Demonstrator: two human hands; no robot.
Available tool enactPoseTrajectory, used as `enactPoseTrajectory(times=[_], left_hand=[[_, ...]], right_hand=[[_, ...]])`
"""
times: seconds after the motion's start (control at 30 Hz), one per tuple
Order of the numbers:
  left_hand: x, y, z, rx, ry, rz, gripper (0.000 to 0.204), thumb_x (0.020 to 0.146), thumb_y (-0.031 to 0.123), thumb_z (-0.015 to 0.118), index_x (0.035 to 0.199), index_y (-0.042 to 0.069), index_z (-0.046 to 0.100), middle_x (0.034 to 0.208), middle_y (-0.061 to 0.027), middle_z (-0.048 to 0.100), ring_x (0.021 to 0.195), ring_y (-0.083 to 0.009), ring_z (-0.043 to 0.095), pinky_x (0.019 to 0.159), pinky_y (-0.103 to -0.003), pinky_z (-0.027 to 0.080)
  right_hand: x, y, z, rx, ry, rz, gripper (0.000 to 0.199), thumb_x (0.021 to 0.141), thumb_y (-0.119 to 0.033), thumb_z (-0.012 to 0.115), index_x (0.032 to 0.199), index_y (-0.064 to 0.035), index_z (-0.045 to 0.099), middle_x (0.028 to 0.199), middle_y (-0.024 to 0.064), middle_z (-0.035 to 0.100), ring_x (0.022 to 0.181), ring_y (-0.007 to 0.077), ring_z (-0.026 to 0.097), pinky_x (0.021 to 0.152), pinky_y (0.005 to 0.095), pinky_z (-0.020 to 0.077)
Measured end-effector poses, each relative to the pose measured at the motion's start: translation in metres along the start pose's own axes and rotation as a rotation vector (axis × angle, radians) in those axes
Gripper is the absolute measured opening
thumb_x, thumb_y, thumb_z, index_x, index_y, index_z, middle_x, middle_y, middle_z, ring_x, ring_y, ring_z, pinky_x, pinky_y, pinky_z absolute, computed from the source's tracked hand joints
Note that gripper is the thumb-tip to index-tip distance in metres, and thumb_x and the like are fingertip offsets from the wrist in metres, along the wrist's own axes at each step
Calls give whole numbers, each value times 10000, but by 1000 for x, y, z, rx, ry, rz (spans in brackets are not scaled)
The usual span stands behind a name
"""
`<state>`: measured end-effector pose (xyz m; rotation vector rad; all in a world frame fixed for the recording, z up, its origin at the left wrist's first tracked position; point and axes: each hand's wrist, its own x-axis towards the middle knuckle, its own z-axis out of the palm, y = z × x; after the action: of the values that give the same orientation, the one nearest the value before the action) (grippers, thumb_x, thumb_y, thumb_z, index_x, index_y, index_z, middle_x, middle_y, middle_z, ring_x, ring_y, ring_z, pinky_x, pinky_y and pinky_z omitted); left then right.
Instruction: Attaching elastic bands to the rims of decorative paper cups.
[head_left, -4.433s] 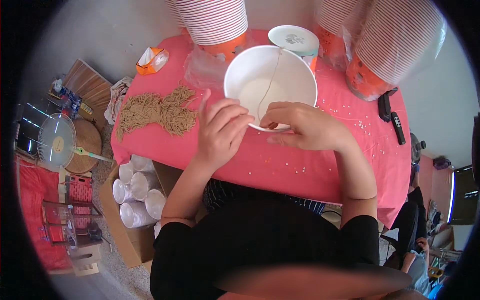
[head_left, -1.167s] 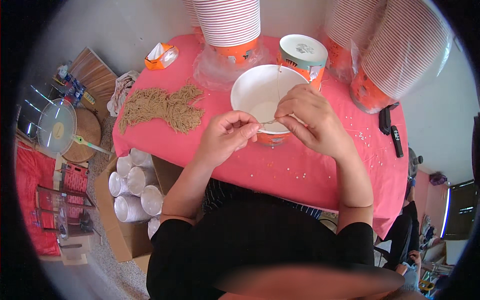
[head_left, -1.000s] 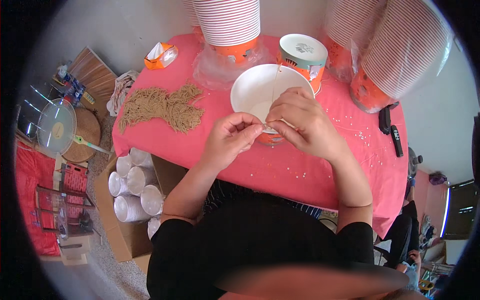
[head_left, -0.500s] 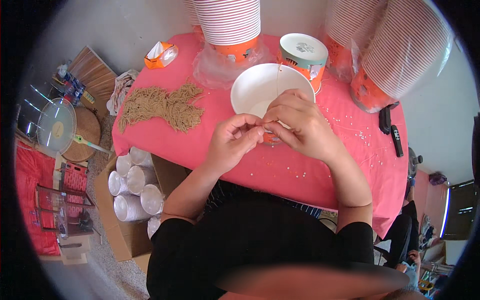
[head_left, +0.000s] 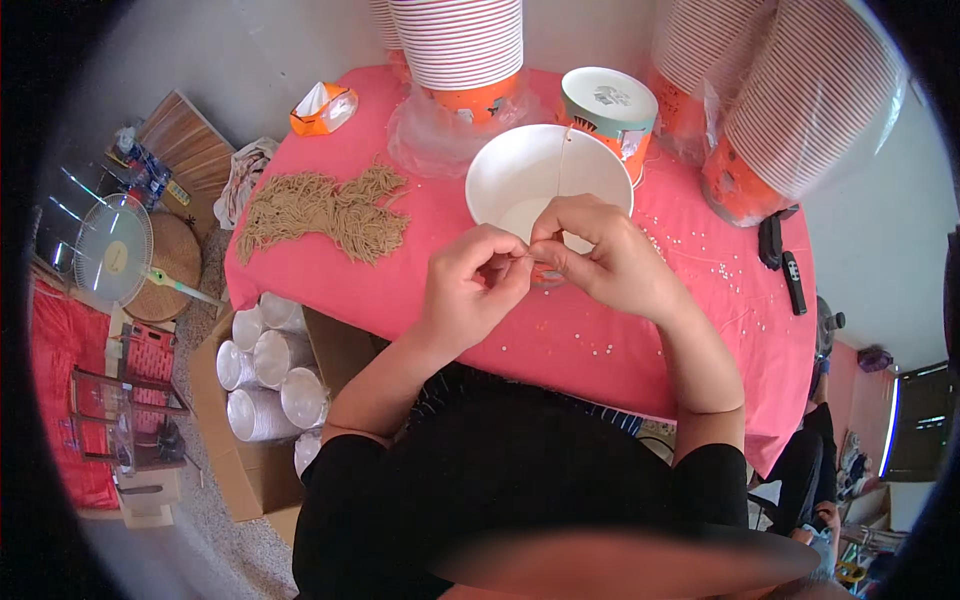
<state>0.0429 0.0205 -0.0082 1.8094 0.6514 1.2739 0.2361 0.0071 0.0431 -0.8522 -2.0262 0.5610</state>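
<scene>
A white-lined paper bucket (head_left: 497, 160) with an orange outside stands in front of me on the pink-covered table. A thin tan cord (head_left: 562, 160) runs from its far rim down across the inside toward my fingers. At the near rim my left hand (head_left: 472, 285) and my right hand (head_left: 612, 258) meet, fingertips pinched together. Both seem to hold the cord's end, though the fingers hide most of it. Behind the bucket, an upturned orange and green bucket (head_left: 608, 95) shows its white base. On the left of the table lies a bundle of tan cords (head_left: 325, 215).
Tall stacks of paper buckets (head_left: 460, 45) (head_left: 800, 110) stand at the back and right. Small white discs (head_left: 725, 270) are scattered on the pink cloth (head_left: 440, 385). A black handheld device (head_left: 793, 282) lies at right. Below left, a cardboard box (head_left: 235, 470) holds plastic lids (head_left: 258, 413).
My pinched fingers have shifted slightly right and my right hand's fingers have curled lower. The cord inside the bucket hangs a little differently.
</scene>
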Motion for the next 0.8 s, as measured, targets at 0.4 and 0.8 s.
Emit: enactPoseTrajectory(times=[0.4, 0.8], left_hand=[[7, 0, 1, 407, 124, 532, 225, 748, -84, 720, 939, 7, 641, 845, -100, 651, 624, -182, 626, 506, -281, 494], [-3, -2, -6, -382, 27, -104, 94, 896, -37, 588, 975, 8, 559, 895, 10, 568, 768, -23, 531, 661, -185, 436]], right_hand=[[-1, 3, 0, 376, -88, 231, 98, 880, -51, 639, 828, 24, 602, 717, 44, 592, 687, 109, 538, 636, 289, 455], [4, 1, 8, 18, 108, -92, 140, 773, -37, 726, 840, -28, 604, 801, 71, 628, 812, 232, 621, 754, 369, 481]])
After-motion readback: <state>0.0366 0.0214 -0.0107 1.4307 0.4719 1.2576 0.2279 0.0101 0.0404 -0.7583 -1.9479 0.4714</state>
